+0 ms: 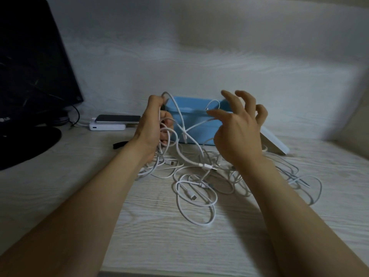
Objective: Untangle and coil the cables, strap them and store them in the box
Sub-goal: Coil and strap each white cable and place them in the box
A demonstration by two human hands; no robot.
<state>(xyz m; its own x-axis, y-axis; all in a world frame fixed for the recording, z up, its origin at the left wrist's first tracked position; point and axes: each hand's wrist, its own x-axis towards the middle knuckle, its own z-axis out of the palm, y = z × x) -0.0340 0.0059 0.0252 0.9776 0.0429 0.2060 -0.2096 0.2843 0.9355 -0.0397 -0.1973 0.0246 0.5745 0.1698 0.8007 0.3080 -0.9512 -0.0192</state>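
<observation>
Clutches a bunch of white cables in the left grip, fingers curled round the strands, raised in front of the blue box. Spreads the right grip wide with fingers bent, holding nothing, one strand near the thumb. Leaves the other loops sprawled on the worktop, just before the box. Shows a black strap left of the left wrist.

Tangled white cables sprawl beneath the right hand, with several strands gripped in the left hand. An open blue box stands just behind both.
</observation>
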